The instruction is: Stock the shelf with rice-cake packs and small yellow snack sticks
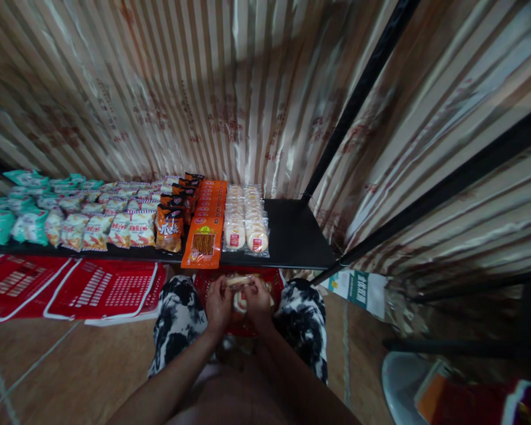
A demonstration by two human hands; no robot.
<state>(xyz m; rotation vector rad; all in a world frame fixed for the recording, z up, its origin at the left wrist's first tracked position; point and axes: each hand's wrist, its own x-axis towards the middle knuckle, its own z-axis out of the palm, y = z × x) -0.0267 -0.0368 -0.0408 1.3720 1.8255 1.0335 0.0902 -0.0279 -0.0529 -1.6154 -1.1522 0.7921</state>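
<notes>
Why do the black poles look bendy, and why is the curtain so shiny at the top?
In the head view the wide lens bows straight lines, so the black shelf frame looks curved near the edges. Light glares off the glossy striped curtain up top. Below it is dimmer: the left hand and right hand look soft, and the corners go dark and blurry.

Basket (272, 276) between knees, below snack shelf (292, 236)

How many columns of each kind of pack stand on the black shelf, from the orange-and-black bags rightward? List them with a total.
Orange-and-black bags: 1
Flat orange packs: 1
Clear bun packs: 2
Total: 4 columns
Apart from these, the left hand and right hand hold one wrapped pack over the red basket.
</notes>
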